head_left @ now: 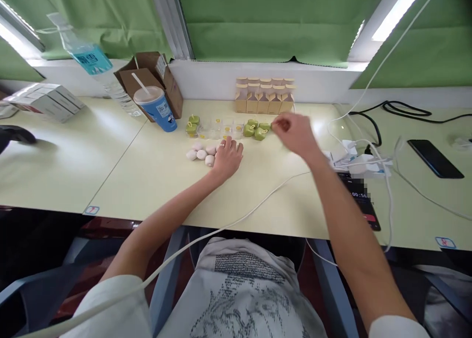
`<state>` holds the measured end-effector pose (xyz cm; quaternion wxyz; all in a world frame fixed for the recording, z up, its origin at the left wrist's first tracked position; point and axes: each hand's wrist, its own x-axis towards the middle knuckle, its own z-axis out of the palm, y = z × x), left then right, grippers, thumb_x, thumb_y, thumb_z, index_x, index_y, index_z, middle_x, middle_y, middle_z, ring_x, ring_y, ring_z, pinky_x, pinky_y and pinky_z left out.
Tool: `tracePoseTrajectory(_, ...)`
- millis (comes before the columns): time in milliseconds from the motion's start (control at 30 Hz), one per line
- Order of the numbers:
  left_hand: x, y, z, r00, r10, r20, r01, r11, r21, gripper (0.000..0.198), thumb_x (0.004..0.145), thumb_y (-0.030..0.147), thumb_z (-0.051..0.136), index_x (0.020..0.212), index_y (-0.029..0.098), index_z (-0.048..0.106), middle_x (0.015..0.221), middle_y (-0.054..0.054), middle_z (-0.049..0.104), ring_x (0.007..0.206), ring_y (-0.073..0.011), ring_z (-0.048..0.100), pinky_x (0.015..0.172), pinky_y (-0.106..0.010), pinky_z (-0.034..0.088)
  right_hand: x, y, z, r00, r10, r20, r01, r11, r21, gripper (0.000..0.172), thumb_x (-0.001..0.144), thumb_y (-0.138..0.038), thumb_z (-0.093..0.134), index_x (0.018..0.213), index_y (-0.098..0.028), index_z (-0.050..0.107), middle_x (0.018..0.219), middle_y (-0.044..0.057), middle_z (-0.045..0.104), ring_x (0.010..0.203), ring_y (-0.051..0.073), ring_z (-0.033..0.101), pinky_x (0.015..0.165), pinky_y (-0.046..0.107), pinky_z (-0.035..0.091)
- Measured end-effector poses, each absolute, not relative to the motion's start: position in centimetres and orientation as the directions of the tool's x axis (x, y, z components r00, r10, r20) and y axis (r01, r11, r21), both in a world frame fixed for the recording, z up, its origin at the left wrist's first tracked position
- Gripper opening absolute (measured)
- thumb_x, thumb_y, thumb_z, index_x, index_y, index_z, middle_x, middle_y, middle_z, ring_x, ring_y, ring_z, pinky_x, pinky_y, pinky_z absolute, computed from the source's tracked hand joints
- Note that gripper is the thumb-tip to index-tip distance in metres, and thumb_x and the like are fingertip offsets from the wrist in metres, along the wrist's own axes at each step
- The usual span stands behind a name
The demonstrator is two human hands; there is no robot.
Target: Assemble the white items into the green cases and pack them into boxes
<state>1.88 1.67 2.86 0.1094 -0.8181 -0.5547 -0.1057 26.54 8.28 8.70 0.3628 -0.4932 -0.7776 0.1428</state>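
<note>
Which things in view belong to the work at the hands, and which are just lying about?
Likely in the work:
pale round pieces at the left hand
green pieces by the right hand
small clear containers
possibly the small open boxes behind

Apparently just lying about:
blue cup
water bottle
brown cardboard box
black phone at far right

The round pieces (201, 154) are pale pinkish white, the lumpy pieces (260, 133) green, the small boxes (264, 103) tan. The bench (165, 166) is pale yellow, the cup (161, 112) blue with white markings, the carton (174, 92) brown, the blinds (265, 23) green, the shirt (239, 303) light grey with black print.
</note>
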Motion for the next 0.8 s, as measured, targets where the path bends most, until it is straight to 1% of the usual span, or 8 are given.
tracePoseTrajectory(100, 1.9, 2.0, 0.7, 0.359, 0.866, 0.347, 0.932, -0.352, -0.084, 0.041, 0.108, 0.003, 0.04, 0.126, 0.01, 0.077, 0.122, -0.027, 0.077, 0.128, -0.0445, 0.07, 0.102, -0.058, 0.059, 24.8, 9.9, 6.8, -0.227, 0.936, 0.269, 0.818, 0.333, -0.469, 0.035, 0.104, -0.023, 0.068, 0.138, -0.017, 0.075, 0.133, 0.018, 0.074, 0.102, 0.03, 0.076, 0.096, 0.053, 0.065)
tracePoseTrajectory(167, 1.4, 2.1, -0.4, 0.381, 0.824, 0.419, 0.918, -0.393, -0.062, 0.045, 0.108, 0.002, 0.038, 0.129, 0.014, 0.076, 0.131, -0.026, 0.076, 0.123, -0.0403, 0.072, 0.099, -0.055, 0.061, 23.7, 10.5, 5.1, -0.195, 0.955, 0.223, 0.87, 0.274, -0.41, 0.045, 0.1, -0.024, 0.066, 0.144, -0.017, 0.073, 0.143, 0.023, 0.069, 0.11, 0.037, 0.075, 0.095, 0.055, 0.064)
tracePoseTrajectory(233, 1.1, 2.1, -1.3, 0.42, 0.764, 0.49, 0.878, -0.479, -0.005, 0.045, 0.107, 0.002, 0.041, 0.134, 0.019, 0.074, 0.142, -0.022, 0.073, 0.125, -0.036, 0.071, 0.098, -0.051, 0.063, 23.0, 10.9, 3.4, -0.169, 0.959, 0.226, 0.886, 0.248, -0.392, 0.043, 0.099, -0.032, 0.068, 0.139, -0.016, 0.074, 0.147, 0.025, 0.068, 0.119, 0.041, 0.073, 0.095, 0.054, 0.063)
tracePoseTrajectory(400, 1.1, 2.2, -2.7, 0.451, 0.666, 0.594, 0.746, -0.647, 0.16, 0.042, 0.106, 0.001, 0.046, 0.13, 0.021, 0.074, 0.146, -0.019, 0.067, 0.133, -0.0304, 0.069, 0.103, -0.045, 0.066, 23.4, 11.0, 0.7, -0.12, 0.945, 0.306, 0.831, 0.264, -0.49, 0.038, 0.095, -0.045, 0.075, 0.122, -0.017, 0.075, 0.129, 0.021, 0.079, 0.115, 0.04, 0.075, 0.104, 0.058, 0.063)
tracePoseTrajectory(500, 1.4, 2.8, -2.5, 0.396, 0.673, 0.624, 0.665, -0.679, 0.31, 0.027, 0.11, 0.012, 0.057, 0.126, 0.021, 0.077, 0.139, -0.017, 0.071, 0.131, -0.0289, 0.071, 0.106, -0.045, 0.067, 24.3, 10.0, 0.3, -0.101, 0.956, 0.277, 0.597, 0.281, -0.751, 0.059, 0.092, -0.058, 0.081, 0.134, -0.018, 0.072, 0.124, 0.017, 0.08, 0.098, 0.032, 0.078, 0.102, 0.058, 0.066)
tracePoseTrajectory(600, 1.9, 3.5, -1.8, 0.19, 0.793, 0.579, 0.441, -0.596, 0.671, 0.024, 0.108, 0.032, 0.074, 0.13, 0.022, 0.077, 0.134, -0.014, 0.077, 0.124, -0.0258, 0.076, 0.107, -0.043, 0.069, 25.2, 7.8, 0.4, -0.185, 0.963, 0.194, 0.148, 0.222, -0.964, 0.077, 0.085, -0.071, 0.089, 0.145, -0.027, 0.069, 0.133, 0.012, 0.077, 0.095, 0.027, 0.08, 0.092, 0.052, 0.071)
tracePoseTrajectory(667, 2.2, 3.6, -1.5, 0.085, 0.875, 0.476, 0.221, -0.483, 0.847, 0.04, 0.1, 0.041, 0.083, 0.135, 0.022, 0.076, 0.138, -0.013, 0.079, 0.123, -0.0256, 0.078, 0.108, -0.043, 0.069, 25.6, 6.0, 0.5, -0.262, 0.952, 0.159, -0.056, 0.149, -0.987, 0.076, 0.082, -0.069, 0.095, 0.143, -0.032, 0.07, 0.135, 0.008, 0.076, 0.102, 0.027, 0.082, 0.095, 0.049, 0.072)
tracePoseTrajectory(800, 2.1, 2.8, -1.6, 0.081, 0.926, 0.37, 0.046, -0.374, 0.926, 0.054, 0.087, 0.046, 0.094, 0.133, 0.019, 0.079, 0.139, -0.014, 0.081, 0.117, -0.0263, 0.08, 0.111, -0.047, 0.068, 25.7, 3.1, 0.9, -0.278, 0.956, 0.09, -0.205, 0.032, -0.978, 0.078, 0.081, -0.066, 0.099, 0.148, -0.038, 0.069, 0.133, 0.005, 0.076, 0.101, 0.025, 0.082, 0.099, 0.048, 0.071)
